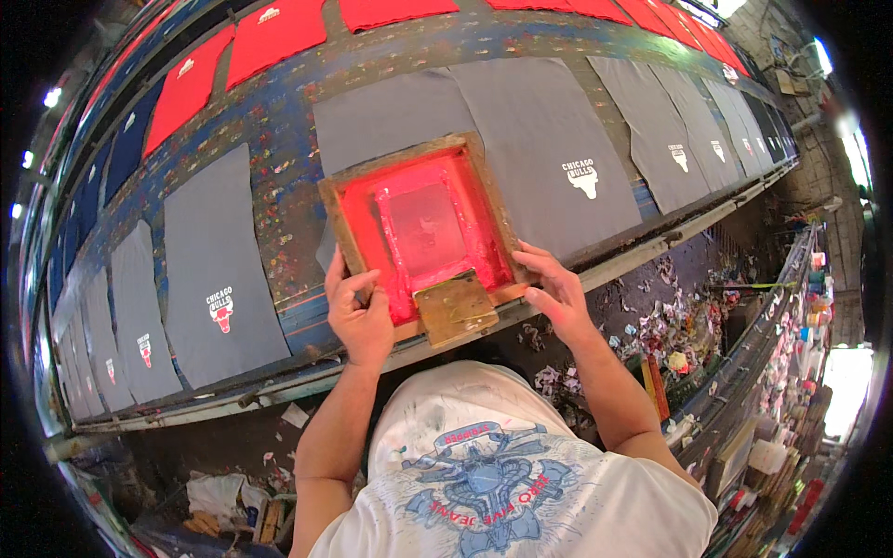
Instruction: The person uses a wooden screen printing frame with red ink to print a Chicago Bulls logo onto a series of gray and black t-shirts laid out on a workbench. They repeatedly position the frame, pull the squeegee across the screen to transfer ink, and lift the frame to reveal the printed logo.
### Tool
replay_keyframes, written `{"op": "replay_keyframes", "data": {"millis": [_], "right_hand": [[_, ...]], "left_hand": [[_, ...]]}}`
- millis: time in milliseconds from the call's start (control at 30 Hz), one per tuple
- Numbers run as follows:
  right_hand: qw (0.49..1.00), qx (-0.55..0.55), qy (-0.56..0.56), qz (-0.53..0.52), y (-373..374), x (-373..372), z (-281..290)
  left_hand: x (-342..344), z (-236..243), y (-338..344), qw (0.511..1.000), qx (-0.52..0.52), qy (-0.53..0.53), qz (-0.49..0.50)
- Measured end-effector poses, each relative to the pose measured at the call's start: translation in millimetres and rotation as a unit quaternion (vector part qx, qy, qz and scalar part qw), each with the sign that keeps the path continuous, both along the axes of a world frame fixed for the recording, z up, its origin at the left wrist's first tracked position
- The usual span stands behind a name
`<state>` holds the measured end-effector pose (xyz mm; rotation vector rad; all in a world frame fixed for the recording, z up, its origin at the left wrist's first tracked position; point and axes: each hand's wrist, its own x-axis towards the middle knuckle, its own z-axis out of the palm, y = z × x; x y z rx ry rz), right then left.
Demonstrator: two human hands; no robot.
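Observation:
A square wooden printing screen point(495, 223) with red ink inside lies over gray fabric pieces point(391, 102) on a long paint-speckled table. My left hand point(361, 316) grips its lower left corner, index finger and thumb curled, some fingertips hidden. My right hand point(558, 295) holds the lower right corner, fingers along the wooden side. A worn wooden block or squeegee point(454, 312) rests across the front rim between my hands. To the right, a gray piece point(549, 139) bears a white print; to the left, another point(205, 242) carries a white and red print.
Red point(274, 42) and dark blue point(130, 139) fabric pieces line the table's far side. A metal rail point(674, 237) runs along the near edge, with littered floor point(605, 372) below. At right stands a rack point(781, 391) crowded with containers. My white-shirted body point(484, 409) is close beneath the screen.

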<state>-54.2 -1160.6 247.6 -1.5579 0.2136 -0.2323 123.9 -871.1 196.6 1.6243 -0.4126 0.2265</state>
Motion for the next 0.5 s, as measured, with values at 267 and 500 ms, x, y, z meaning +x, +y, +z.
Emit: {"op": "replay_keyframes", "data": {"millis": [267,500], "right_hand": [[1.0,0.017,0.017,0.013,-33.0,1.6,-13.2],[0.999,0.027,0.016,0.018,-37.8,3.7,-17.6]], "left_hand": [[-11.3,-18.5,-26.7,0.997,-0.013,0.074,0.01],[-13.8,-20.2,-29.5,0.994,-0.025,0.109,0.003]]}}
